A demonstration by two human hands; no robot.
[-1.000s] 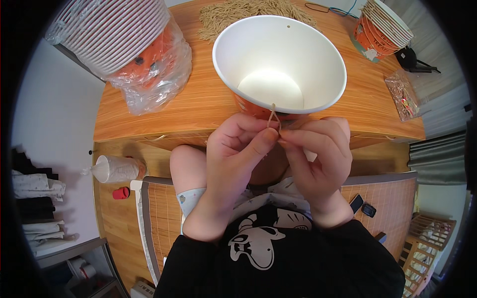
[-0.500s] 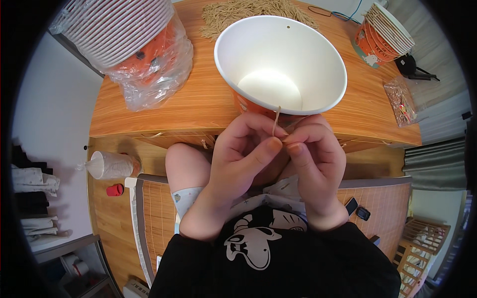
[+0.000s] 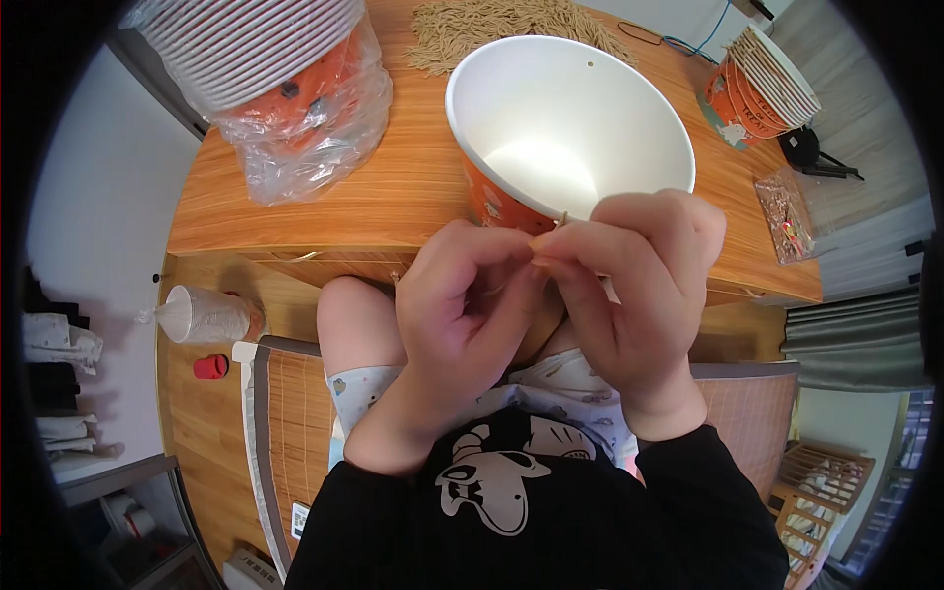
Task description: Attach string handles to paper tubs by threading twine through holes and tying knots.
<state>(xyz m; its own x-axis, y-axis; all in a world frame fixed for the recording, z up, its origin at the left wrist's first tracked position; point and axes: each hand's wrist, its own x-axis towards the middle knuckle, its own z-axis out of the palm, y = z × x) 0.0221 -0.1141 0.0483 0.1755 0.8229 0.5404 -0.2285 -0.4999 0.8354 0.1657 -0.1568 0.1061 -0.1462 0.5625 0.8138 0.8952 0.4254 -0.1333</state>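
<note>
A large paper bucket (image 3: pixel 556 108), white inside and orange outside, stands tilted toward me at the front of the wooden table. At its near rim a short bit of thin tan cord (image 3: pixel 563 220) shows; the rest is hidden by my fingers. My left hand (image 3: pixel 447 305) pinches at the cord with thumb and forefinger. Against those fingertips, my right hand (image 3: pixel 649 285) also pinches the cord, its raised knuckles covering part of the rim. A small hole shows in the bucket's far wall.
Plastic-wrapped stacked buckets (image 3: pixel 280 108) stand left on the table (image 3: pixel 393 202). Behind lies a pile of tan cords (image 3: pixel 506 34). To the right are nested orange buckets with cord handles (image 3: pixel 757 93) and a clear packet (image 3: pixel 787 216). Wrapped containers (image 3: pixel 206 317) lie on the floor.
My right hand has risen and turned, its knuckles now over the rim. Less of the cord shows between my fingers. The view has shifted slightly.
</note>
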